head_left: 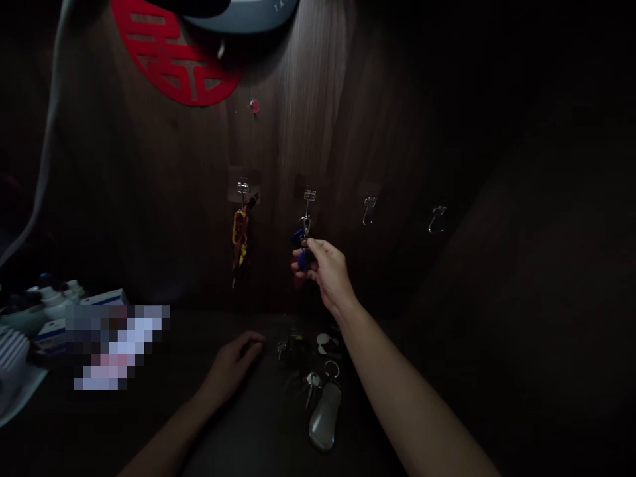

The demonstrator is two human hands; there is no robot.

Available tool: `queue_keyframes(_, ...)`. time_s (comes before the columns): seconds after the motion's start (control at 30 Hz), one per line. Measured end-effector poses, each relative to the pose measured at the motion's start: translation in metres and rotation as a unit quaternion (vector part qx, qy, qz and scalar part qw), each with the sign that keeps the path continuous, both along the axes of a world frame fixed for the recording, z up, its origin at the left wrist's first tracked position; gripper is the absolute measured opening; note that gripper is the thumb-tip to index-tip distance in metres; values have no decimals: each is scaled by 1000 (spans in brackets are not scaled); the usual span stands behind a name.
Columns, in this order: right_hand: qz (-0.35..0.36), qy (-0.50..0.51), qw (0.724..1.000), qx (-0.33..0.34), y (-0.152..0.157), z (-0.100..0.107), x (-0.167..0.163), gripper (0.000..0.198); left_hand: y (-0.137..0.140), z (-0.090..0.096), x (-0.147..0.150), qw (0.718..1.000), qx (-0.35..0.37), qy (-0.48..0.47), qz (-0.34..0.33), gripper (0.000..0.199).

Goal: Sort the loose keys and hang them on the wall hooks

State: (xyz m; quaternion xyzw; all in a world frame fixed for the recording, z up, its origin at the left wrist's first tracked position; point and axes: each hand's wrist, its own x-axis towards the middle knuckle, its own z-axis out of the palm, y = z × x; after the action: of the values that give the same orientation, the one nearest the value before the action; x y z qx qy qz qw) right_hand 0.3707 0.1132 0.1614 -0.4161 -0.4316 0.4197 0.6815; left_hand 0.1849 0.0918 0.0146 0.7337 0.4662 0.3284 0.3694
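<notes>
We've got a dark desk. Middle: silver fob, keys just behind it, metal ring beside those. Farther back, dim key bunch and pale discs. Our left hand rests left of the bunch. Left side: box, white bottle; pixelated patch there, contents unreadable.

along the back edge of the surface, a gap separates the box and the left hand, with keys obstructing farther right.
</notes>
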Motion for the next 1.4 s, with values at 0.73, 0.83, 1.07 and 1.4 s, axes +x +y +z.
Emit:
queue_keyframes(0.73, 6, -52, 989, -141, -64, -95, 35, 23, -2, -1, -1, 999, 23, 7, -27, 24)
queue_keyframes(0.83, 0, -53, 987, -153, -74, -102, 44, 24, -4, 0, 0, 999, 27, 16, -32, 24)
queue_keyframes(1.07, -23, -73, 985, -154, -89, -118, 56, 25, -3, -8, 1, 995, 71, 40, -56, 22)
queue_keyframes(1.4, -67, -344, 935, -58, -81, -146, 44, 17, -20, -12, 16, 947, 207, 145, -199, 45)
